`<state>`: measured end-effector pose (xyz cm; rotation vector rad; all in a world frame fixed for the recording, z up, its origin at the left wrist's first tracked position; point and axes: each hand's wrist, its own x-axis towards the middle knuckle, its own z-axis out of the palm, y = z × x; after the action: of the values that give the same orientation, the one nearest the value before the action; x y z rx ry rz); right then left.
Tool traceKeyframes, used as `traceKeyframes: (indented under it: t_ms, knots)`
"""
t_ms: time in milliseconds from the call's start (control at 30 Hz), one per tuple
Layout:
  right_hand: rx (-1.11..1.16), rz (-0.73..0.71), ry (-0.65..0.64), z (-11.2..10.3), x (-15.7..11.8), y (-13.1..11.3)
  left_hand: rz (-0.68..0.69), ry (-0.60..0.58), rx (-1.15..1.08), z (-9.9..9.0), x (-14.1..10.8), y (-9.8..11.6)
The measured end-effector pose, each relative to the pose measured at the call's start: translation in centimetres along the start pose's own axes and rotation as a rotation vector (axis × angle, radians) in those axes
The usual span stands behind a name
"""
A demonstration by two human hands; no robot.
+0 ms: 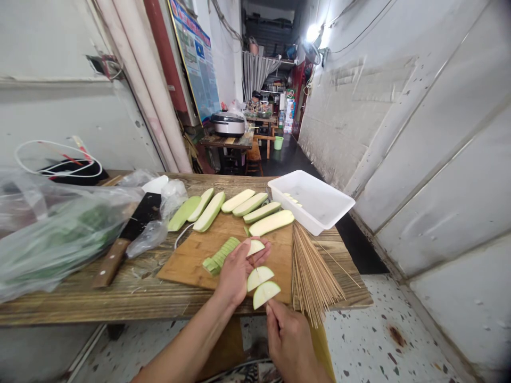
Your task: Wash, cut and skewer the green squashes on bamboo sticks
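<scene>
- Left hand is lying palm-up over the cutting board, fingers together and not clamping, with the top slice resting at the fingertips.
- Right hand is pinching thumb and fingers together on a thin bamboo skewer, just below the lowest slice.
- Three half-moon squash slices are sitting on that skewer, spaced apart, above the near right corner of the board.
- The wooden cutting board is lying on the worktop, and both hands are reaching in over its near edge.
- Right beside the left hand, a stack of thin squash slices is leaning in a row on the board.
- Long squash strips are crowding the far end of the board, just past the fingertips.
- A fan of bamboo skewers is standing in the way on the right, close to the slices, and its tips are poking past the near edge of the worktop.
- A white plastic tub is sitting at the far right corner of the worktop.
- Over on the left, a kitchen knife with a wooden handle and a bag of greens are lying well apart from the hands.
- Moving room is tight to the right, but there's bare board between the stack and the near left corner.
</scene>
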<state>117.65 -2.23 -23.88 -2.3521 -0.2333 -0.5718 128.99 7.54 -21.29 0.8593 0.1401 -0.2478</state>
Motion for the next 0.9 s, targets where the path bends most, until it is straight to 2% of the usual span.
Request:
traceKeyframes:
  t_ms: [633,900]
  knots:
    - [0.013,0.012,-0.002,-0.1,0.1,0.0,-0.028,0.032,-0.019,0.3,-0.2,0.0]
    - [-0.015,0.005,0.027,-0.1,0.6,0.2,-0.042,0.035,0.017,0.6,-0.4,-1.0]
